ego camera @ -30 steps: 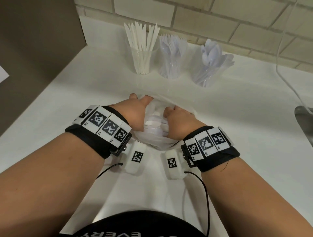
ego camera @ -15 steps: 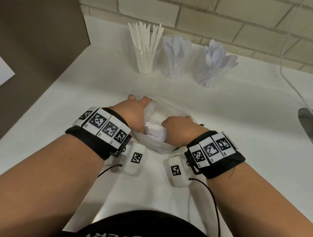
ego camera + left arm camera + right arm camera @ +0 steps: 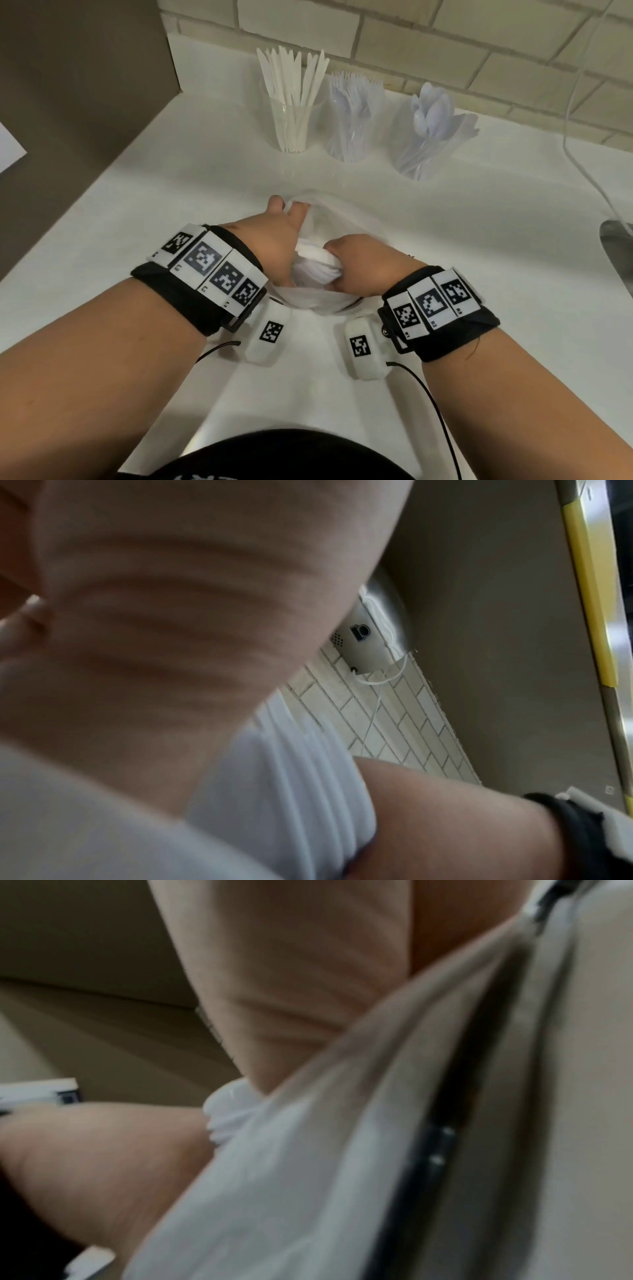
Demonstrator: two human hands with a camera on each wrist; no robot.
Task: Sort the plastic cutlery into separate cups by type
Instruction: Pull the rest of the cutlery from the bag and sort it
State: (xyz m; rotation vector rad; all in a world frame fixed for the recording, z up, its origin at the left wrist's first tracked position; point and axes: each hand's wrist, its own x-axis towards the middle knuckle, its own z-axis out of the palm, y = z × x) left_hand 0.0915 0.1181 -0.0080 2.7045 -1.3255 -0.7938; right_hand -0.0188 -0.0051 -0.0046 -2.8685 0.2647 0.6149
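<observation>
A white bundle (image 3: 317, 262) is gripped by the R hand (image 3: 359, 265). The bag (image 3: 342, 212) is held open w/ the L hand (image 3: 270, 243), fingers hidden.

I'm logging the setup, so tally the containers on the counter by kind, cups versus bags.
Clear cups: 3, holding knives, forks and spoons
Plastic bag: 1, with both hands in it
Total: 4

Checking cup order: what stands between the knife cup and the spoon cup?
The fork cup, between the knife cup and spoon cup; head view.
</observation>
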